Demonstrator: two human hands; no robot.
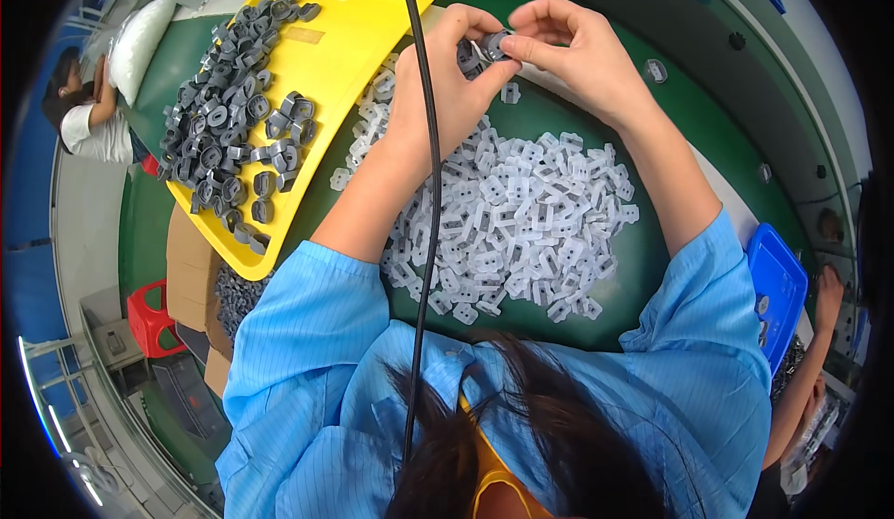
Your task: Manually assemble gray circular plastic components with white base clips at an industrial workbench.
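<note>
Above the far side of the green table [610, 300] my two hands come together. My left hand [433, 86] is closed around dark grey plastic parts, partly hidden by its fingers. Thumb and fingers of my right hand [587, 58] pinch a grey rounded plastic part [494, 45] right beside them. Just below my hands, between my forearms, spreads a heap of small translucent white plastic pieces [521, 212] with holes. On the left lies a tilted yellow tray [349, 40], holding many loose dark grey ring-like parts [219, 137].
A black cable [432, 202] hangs across the view in front of my left forearm. At the right stands a blue tray [778, 282], with another person's arm [808, 370] beyond it. Cardboard boxes [191, 268] and a red stool [149, 319] are at lower left. A person [98, 133] leans by a white bag [140, 49].
</note>
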